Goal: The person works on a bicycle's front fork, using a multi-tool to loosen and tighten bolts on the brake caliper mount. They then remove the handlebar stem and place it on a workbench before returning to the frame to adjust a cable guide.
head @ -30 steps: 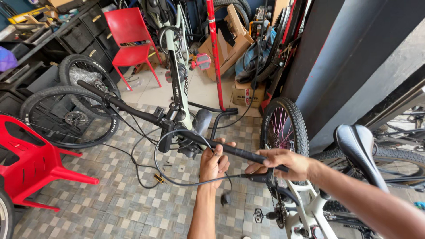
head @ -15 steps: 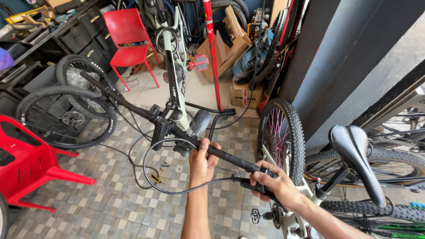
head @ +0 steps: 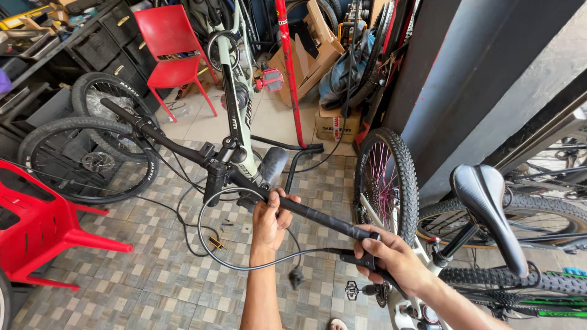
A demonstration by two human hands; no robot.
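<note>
Head view looks down on a patterned tile floor [head: 153,287] in a crowded bicycle workshop. Two red plastic chairs stand about, one [head: 36,226] at my left and another [head: 174,49] farther back by dark drawers [head: 107,40]. Loose wheels [head: 85,159] lean at the left, cardboard boxes [head: 309,55] sit behind a red frame tube [head: 287,67], and a pale green bicycle frame [head: 235,116] stands upright in front of me. At my right are a knobby wheel with pink spokes [head: 385,177] and a black saddle [head: 486,208].

Across the middle runs a black handlebar [head: 244,180], slanting from upper left down to lower right. My left hand [head: 272,220] is closed around the bar just right of the stem [head: 217,174], fingers wrapped over the top. My right hand [head: 394,256] is curled around the bar's right end, and it covers a black brake lever clamp [head: 361,260] there. From that clamp a thin black cable [head: 244,266] loops down and left, back up toward the stem.
</note>
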